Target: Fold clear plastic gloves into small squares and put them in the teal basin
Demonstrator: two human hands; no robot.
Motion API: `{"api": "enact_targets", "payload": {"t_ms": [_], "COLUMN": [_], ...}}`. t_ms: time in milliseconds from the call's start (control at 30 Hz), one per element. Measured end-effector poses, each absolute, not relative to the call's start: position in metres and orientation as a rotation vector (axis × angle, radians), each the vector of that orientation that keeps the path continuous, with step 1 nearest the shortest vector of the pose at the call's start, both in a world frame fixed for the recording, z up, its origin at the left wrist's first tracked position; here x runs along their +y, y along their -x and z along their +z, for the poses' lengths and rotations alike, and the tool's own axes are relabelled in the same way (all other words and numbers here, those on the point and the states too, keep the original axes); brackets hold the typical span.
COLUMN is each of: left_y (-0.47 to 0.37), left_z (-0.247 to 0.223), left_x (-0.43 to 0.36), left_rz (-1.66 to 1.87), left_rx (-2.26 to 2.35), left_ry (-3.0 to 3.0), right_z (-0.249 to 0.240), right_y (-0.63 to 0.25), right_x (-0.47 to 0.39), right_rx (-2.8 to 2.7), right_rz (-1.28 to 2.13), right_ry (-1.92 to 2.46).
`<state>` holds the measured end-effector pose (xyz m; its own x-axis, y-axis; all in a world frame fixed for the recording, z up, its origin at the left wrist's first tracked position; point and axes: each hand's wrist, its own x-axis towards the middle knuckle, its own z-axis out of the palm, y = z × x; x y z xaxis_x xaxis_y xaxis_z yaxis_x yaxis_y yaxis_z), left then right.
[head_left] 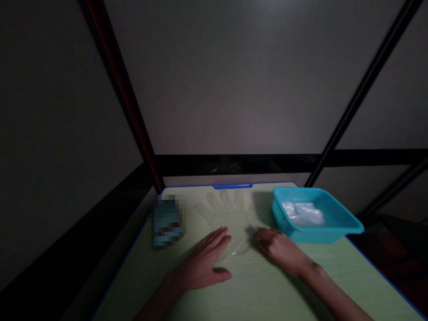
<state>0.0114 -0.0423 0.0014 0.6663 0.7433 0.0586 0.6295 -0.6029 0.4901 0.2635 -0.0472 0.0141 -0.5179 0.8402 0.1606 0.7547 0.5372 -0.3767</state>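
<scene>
On the green table (pixel 267 294), a teal tub (pixel 337 223) holds clear plastic (pixel 302 213); left hand (pixel 203 261) flat, right hand (pixel 279 249) curled, both empty.

Glove (pixel 227 211): clear thin plastic, disposable type, lying flat on table, near far edge. Fingers spread, pointing away from person; cuff end toward person. Film faint against pale green surface, outline hard to trace in dim light. Cuff crumpled and slightly bunched between hands. Left hand (pixel 203 263) flat, palm down, fingertips at cuff's left edge. Right hand (pixel 281 249) curled, fingertips pinching or pressing cuff's right edge; exact grip unclear.
</scene>
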Motion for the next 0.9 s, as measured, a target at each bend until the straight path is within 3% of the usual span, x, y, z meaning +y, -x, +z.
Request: {"api": "enact_targets", "payload": {"t_ms": [200,433,600,700,900], "left_y": [-0.009,-0.004,0.009,0.016,0.016], "left_z": [-0.005,0.024,0.072,0.075,0.037], "left_x": [-0.037,-0.033,-0.041,-0.035,-0.007], "left_rz": [0.452,0.750,0.630,0.621,0.683], "left_rx": [1.157,1.213,0.733,0.811,1.106], "left_ry": [-2.465,-2.058,-1.365,-1.214,-1.260], "right_z": [0.051,0.093,0.111,0.102,0.040], "right_y": [-0.250,-0.244,-0.240,-0.235,-0.227], "right_x": [-0.050,-0.049,-0.050,-0.044,-0.015], "right_rx": [-2.350,-1.853,-1.486,-1.379,-1.416], "right_rz": [0.504,0.978,1.286,1.373,1.350], "right_ry": [1.286,1.058,1.061,1.121,1.293]}}
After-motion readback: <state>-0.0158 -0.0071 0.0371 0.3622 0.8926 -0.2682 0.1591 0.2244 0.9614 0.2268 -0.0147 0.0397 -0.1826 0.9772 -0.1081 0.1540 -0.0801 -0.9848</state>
